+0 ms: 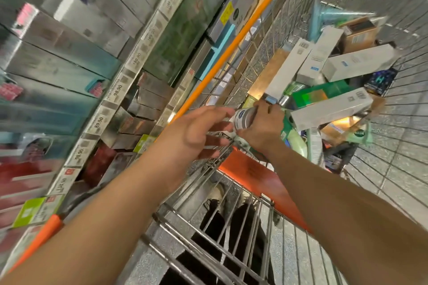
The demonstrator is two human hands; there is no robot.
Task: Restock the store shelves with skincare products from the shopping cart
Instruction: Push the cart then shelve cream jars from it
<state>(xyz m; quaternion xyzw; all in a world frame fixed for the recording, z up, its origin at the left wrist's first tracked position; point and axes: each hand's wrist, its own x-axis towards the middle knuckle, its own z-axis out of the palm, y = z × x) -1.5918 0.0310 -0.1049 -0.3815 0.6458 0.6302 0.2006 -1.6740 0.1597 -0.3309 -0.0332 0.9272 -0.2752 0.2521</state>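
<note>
My right hand (264, 126) grips a small silver and white skincare container (244, 118) with a blue oval label, just above the near end of the wire shopping cart (273, 30). My left hand (196, 134) reaches toward the same container with fingers spread and relaxed, its fingertips close to it. Several white, green and brown product boxes (328, 109) lie piled in the cart. The store shelves (120, 85) run along the left, packed with blurred silver, teal and red boxes.
Price tags (98, 122) line the shelf edges. The cart has an orange rim (231, 46) next to the shelves and an orange child-seat flap (259, 176). Grey tiled floor (398, 169) shows to the right. My dark trousers and shoes are visible through the cart's lower bars.
</note>
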